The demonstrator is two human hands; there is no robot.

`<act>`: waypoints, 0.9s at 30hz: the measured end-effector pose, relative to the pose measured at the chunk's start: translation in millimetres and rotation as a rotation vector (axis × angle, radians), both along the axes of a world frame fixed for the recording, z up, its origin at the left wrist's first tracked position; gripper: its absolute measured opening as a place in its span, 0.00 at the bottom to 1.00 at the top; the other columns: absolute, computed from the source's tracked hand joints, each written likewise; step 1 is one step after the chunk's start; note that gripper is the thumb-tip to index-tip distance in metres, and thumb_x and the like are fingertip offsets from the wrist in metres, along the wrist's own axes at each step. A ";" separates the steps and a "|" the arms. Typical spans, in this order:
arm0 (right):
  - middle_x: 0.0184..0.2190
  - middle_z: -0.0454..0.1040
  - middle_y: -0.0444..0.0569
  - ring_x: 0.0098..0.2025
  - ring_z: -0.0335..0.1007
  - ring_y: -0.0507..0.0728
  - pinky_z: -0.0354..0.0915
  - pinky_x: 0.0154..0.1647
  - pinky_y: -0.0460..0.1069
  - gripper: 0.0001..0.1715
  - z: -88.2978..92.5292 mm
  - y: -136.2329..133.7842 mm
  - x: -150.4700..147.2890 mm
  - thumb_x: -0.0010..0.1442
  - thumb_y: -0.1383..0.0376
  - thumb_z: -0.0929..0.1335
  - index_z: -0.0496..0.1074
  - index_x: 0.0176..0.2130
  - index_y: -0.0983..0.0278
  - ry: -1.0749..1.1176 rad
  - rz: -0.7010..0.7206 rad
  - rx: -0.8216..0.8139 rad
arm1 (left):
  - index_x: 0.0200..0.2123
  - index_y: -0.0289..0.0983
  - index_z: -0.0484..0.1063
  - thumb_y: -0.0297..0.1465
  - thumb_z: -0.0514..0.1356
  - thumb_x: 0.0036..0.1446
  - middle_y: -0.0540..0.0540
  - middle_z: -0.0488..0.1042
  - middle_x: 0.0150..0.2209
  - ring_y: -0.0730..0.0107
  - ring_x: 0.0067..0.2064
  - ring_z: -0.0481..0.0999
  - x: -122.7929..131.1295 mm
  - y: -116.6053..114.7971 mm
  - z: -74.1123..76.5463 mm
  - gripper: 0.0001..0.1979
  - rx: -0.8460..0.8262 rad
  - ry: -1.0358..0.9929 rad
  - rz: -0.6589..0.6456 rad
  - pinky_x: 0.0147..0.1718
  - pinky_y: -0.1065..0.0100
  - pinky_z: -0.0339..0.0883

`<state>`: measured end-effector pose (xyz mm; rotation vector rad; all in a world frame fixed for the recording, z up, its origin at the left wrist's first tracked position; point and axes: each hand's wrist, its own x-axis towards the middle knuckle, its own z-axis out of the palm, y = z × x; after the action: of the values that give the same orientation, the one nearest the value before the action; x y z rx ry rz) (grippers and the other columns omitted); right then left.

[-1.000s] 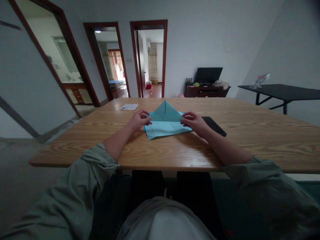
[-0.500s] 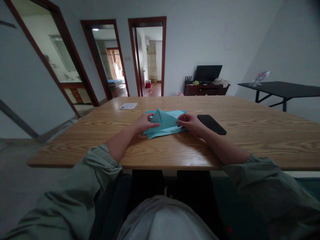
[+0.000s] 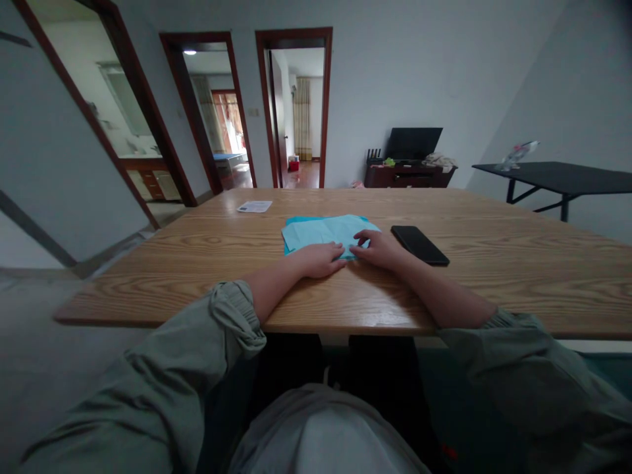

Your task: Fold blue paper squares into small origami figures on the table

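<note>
From your head view, the folded sheet of light-blue paper [image 3: 326,232] lies flat on the wooden table [image 3: 197,296]. Your left hand [image 3: 318,260] rests palm-down, fingers together, on its near edge. Your right hand [image 3: 378,249] is curled, fingertips at the near right corner, though whether they pinch is hard to tell. Even pressure keeps the layers aligned. A black smartphone [image 3: 419,245] lies just right, a printed leaflet [image 3: 254,206] far left.
</note>
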<state>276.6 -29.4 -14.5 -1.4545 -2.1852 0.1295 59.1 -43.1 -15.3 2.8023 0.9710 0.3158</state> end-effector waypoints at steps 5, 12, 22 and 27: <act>0.35 0.78 0.51 0.34 0.72 0.57 0.64 0.36 0.48 0.17 5.6 -7.1 4.4 0.55 0.56 0.66 0.76 0.39 0.64 -0.163 -0.045 0.016 | 0.66 0.41 0.48 0.49 0.41 0.63 0.42 0.46 0.67 0.55 0.67 0.46 -3.2 -3.2 2.7 0.32 -0.033 0.143 -0.038 0.62 0.57 0.41; 0.35 0.78 0.51 0.37 0.72 0.58 0.63 0.40 0.48 0.14 12.1 -16.4 -2.8 0.56 0.61 0.65 0.77 0.37 0.62 -0.340 -0.046 0.051 | 0.66 0.39 0.46 0.49 0.38 0.64 0.43 0.43 0.68 0.51 0.67 0.45 -1.0 -7.8 6.1 0.33 0.011 0.214 -0.041 0.62 0.55 0.39; 0.35 0.76 0.51 0.38 0.71 0.57 0.61 0.41 0.47 0.15 15.0 -25.0 -5.9 0.58 0.63 0.62 0.78 0.37 0.63 -0.453 0.107 0.137 | 0.67 0.41 0.46 0.48 0.39 0.63 0.47 0.46 0.68 0.50 0.66 0.47 0.4 -8.7 10.5 0.32 -0.001 0.240 -0.037 0.62 0.54 0.41; 0.38 0.76 0.53 0.41 0.71 0.58 0.61 0.46 0.50 0.18 17.7 -33.7 -8.8 0.58 0.63 0.61 0.79 0.38 0.63 -0.486 0.113 0.113 | 0.67 0.42 0.45 0.49 0.38 0.63 0.47 0.46 0.68 0.49 0.66 0.46 1.2 -6.1 8.0 0.33 -0.007 0.227 -0.047 0.62 0.52 0.41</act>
<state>267.8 -63.1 3.3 -1.4069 -2.6074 -0.3398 60.3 -49.2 -7.3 2.8960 0.9443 -0.0132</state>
